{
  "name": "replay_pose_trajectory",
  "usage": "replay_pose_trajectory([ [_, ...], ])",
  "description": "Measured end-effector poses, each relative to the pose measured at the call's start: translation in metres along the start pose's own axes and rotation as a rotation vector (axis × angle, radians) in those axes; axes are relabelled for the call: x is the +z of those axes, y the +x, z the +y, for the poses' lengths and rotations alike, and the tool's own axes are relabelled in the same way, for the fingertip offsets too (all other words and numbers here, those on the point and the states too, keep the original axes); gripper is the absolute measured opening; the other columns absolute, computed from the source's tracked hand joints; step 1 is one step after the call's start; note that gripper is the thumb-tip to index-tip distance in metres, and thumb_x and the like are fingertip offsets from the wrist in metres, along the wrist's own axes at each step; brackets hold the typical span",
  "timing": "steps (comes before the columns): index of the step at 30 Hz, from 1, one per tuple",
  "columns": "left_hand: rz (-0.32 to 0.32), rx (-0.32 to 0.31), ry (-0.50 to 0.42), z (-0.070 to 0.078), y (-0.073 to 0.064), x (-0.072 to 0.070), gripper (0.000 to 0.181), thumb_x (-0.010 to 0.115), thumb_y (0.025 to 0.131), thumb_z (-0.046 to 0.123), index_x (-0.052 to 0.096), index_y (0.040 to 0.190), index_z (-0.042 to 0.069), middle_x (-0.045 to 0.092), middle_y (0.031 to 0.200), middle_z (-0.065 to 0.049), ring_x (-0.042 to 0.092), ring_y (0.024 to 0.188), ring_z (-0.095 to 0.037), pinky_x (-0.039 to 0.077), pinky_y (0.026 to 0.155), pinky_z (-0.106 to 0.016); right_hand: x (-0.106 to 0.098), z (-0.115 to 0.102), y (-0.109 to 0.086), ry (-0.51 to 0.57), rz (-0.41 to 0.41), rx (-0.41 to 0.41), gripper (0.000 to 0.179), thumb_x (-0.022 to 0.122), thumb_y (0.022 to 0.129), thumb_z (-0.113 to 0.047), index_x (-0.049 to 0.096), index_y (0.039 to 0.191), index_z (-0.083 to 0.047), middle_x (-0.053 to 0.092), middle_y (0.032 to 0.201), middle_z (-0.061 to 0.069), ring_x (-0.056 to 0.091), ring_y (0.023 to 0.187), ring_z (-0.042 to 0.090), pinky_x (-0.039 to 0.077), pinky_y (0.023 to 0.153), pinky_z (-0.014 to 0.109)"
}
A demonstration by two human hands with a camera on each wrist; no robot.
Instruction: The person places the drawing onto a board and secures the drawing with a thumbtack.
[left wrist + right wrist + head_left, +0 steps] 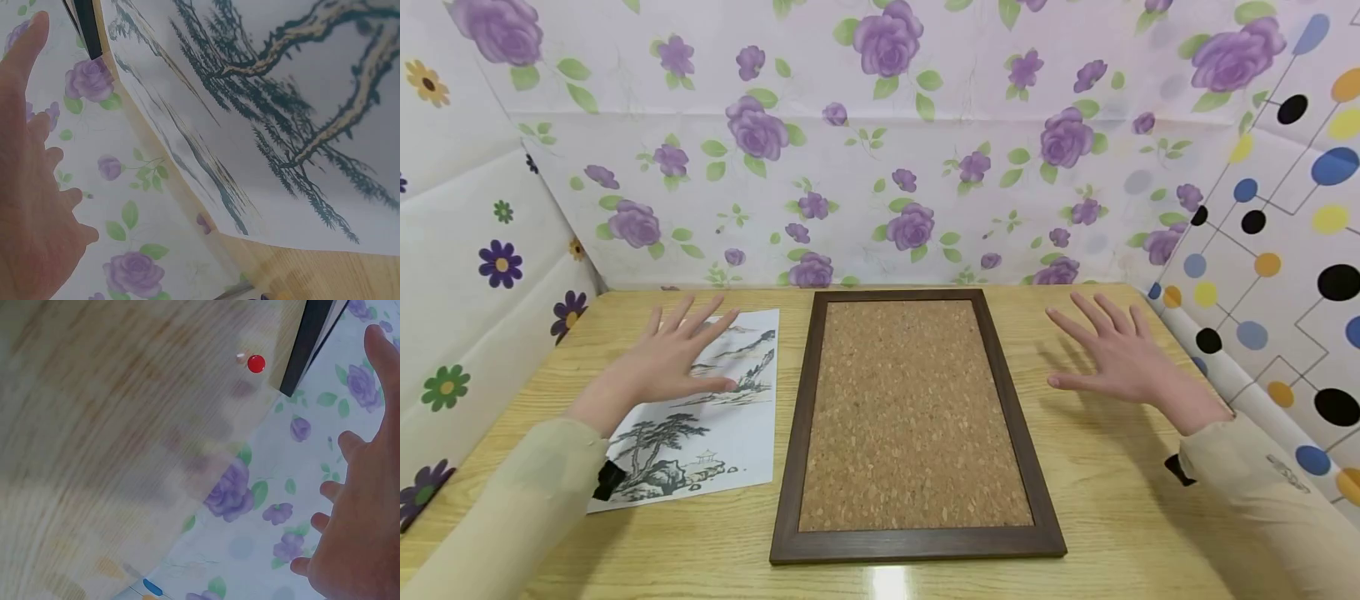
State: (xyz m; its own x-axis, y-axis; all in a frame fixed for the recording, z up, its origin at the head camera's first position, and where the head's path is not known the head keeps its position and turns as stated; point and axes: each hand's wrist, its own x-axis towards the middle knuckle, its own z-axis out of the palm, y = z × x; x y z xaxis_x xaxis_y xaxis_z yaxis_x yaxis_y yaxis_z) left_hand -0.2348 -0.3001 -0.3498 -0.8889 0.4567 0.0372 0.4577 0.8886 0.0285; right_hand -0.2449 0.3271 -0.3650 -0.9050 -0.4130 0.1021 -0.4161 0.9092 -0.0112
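Observation:
A cork board [917,417] in a dark brown frame lies upright-oriented at the middle of the table. To its left is a white paper sheet [748,450] with a printed ink landscape of pines, rocks and hills. My left hand [666,358], fingers spread and palm down, is held over this sheet and hides part of it. On the other side of the board, my right hand [1112,354] is spread above bare wood. Neither hand holds anything. A small red round thing [256,364] shows on the table near the board's frame [303,347] in the right wrist view.
The light wood table [1120,517] meets a wall of purple-rose cloth [850,167] at the back. Flower-patterned cloth [475,225] stands at the left, and dotted cloth [1292,242] at the right. Dark bands [608,479] sit at both wrists.

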Motion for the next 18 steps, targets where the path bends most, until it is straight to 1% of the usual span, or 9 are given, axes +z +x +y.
replay_pose_trajectory([
  [5,0.015,-0.007,-0.029,0.002,-0.006,-0.001,0.101,0.063,0.085,0.066,0.011,0.161,0.024,0.002,0.168,-0.012,0.0,0.151,-0.051,0.002,0.111,-0.081,0.0,-0.001,-0.004,0.015,0.007,-0.008,0.095,0.063,0.084,-0.067,0.015,0.159,-0.035,0.001,0.168,0.01,0.004,0.152,0.045,0.001,0.114,0.077],
  [8,0.025,-0.003,-0.041,0.002,-0.009,-0.002,0.101,0.063,0.086,0.064,0.009,0.161,0.026,0.002,0.168,-0.013,0.001,0.15,-0.052,0.002,0.112,-0.08,0.0,-0.002,-0.006,0.021,0.014,-0.006,0.094,0.064,0.084,-0.066,0.016,0.159,-0.036,0.004,0.168,0.009,0.006,0.152,0.044,0.004,0.115,0.076],
  [12,0.041,0.003,-0.054,0.002,-0.013,-0.002,0.101,0.064,0.086,0.063,0.006,0.161,0.028,0.004,0.168,-0.014,0.003,0.15,-0.053,0.003,0.113,-0.079,0.002,-0.002,-0.008,0.027,0.022,-0.026,0.093,0.065,0.085,-0.064,0.017,0.159,-0.034,0.006,0.168,0.011,0.007,0.152,0.045,0.005,0.114,0.076],
  [18,0.044,-0.005,-0.068,0.001,-0.021,-0.001,0.101,0.065,0.086,0.061,0.008,0.161,0.024,0.005,0.167,-0.016,0.006,0.149,-0.054,0.006,0.113,-0.079,0.003,-0.002,-0.013,0.046,0.033,-0.033,0.09,0.066,0.086,-0.061,0.021,0.159,-0.034,0.01,0.167,0.012,0.011,0.151,0.045,0.009,0.115,0.075],
])
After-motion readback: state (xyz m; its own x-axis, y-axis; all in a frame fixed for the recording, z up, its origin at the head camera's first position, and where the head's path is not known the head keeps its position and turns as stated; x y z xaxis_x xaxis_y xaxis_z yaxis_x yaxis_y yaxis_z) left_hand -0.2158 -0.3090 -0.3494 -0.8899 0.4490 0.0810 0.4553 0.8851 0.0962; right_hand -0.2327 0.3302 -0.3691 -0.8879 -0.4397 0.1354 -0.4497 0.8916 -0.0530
